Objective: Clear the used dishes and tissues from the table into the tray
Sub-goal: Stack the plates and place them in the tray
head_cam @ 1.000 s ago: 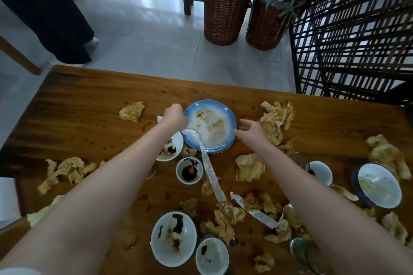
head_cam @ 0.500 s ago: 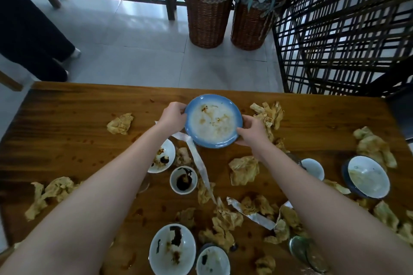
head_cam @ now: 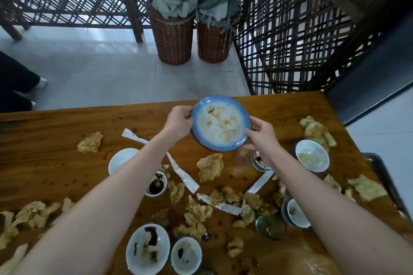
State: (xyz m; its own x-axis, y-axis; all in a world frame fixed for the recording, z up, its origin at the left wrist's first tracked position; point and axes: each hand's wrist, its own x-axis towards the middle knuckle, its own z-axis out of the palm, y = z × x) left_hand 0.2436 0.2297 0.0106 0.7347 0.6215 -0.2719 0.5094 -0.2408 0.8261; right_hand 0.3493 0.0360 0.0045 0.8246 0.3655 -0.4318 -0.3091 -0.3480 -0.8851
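Two hands grip round blue-rimmed soiled plate (head_cam: 220,126) | left hand (head_cam: 178,121) at 9 o'clock rim; right hand (head_cam: 260,135) at 4 o'clock; fingers curled | above wooden counter (head_cam: 55,140)

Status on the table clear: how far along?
Early. Done: nothing visibly cleared; only the rim of the tray shows at the right edge, contents not visible. In hand: left hand and right hand grip the blue-rimmed plate, lifted off the table. Left: bowls, a sauce dish, crumpled tissues and paper wrappers across the table.
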